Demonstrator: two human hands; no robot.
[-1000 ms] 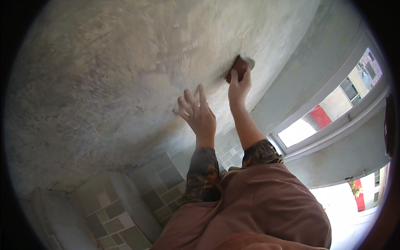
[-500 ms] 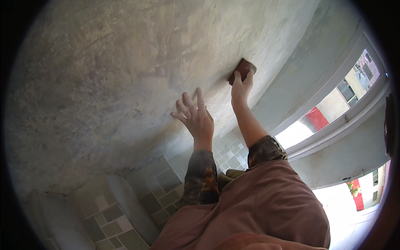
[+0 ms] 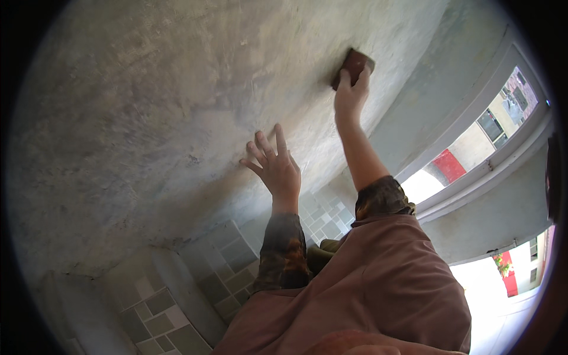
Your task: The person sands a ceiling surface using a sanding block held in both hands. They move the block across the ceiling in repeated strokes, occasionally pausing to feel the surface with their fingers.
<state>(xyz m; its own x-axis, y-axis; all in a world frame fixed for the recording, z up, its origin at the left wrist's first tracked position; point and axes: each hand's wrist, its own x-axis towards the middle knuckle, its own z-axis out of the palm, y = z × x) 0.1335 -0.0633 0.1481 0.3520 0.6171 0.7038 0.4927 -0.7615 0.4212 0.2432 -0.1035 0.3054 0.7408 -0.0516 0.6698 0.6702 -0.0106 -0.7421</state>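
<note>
Grip, right hand [image 3: 352,99]: clasping brown block [image 3: 355,64] against mottled surface [image 3: 177,100]
Left hand [image 3: 282,170]: fingers spread wide, at same surface

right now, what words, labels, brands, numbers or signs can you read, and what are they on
None can be read.
Block in the right hand, mottled surface, apron: no lettering seen.
Beyond the window: details too small to tell.

No lettering, label, number or sign can be read.
</note>
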